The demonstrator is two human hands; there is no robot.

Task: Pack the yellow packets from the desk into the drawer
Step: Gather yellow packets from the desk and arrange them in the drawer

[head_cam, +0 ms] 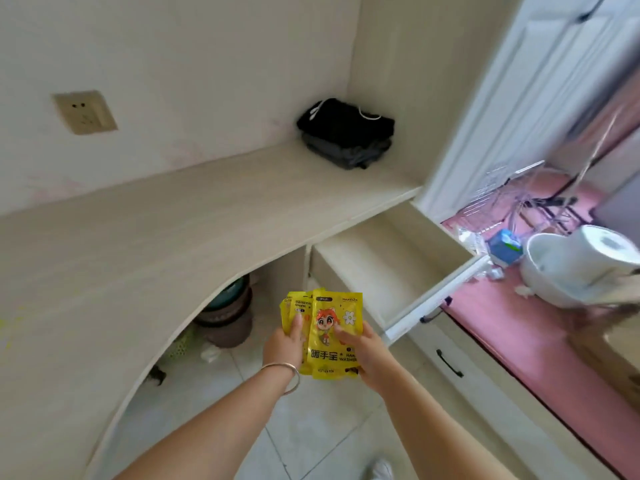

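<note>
A stack of yellow packets (325, 332) with a cartoon figure on the top one is held in front of me, above the tiled floor. My left hand (285, 344) grips the stack's left side, thumb on top. My right hand (363, 355) holds the right side, thumb on the top packet. The open drawer (377, 268) stands pulled out to the right of the packets, under the pale wooden desk (173, 216); nothing shows inside it. No packets are seen on the desk top.
Folded dark clothes (346, 135) lie at the desk's far right corner. Stacked basins (228, 313) sit under the desk. A closed drawer with a black handle (449, 363) is below the open one. A pink bed (540, 341) with a white bowl and paper roll lies right.
</note>
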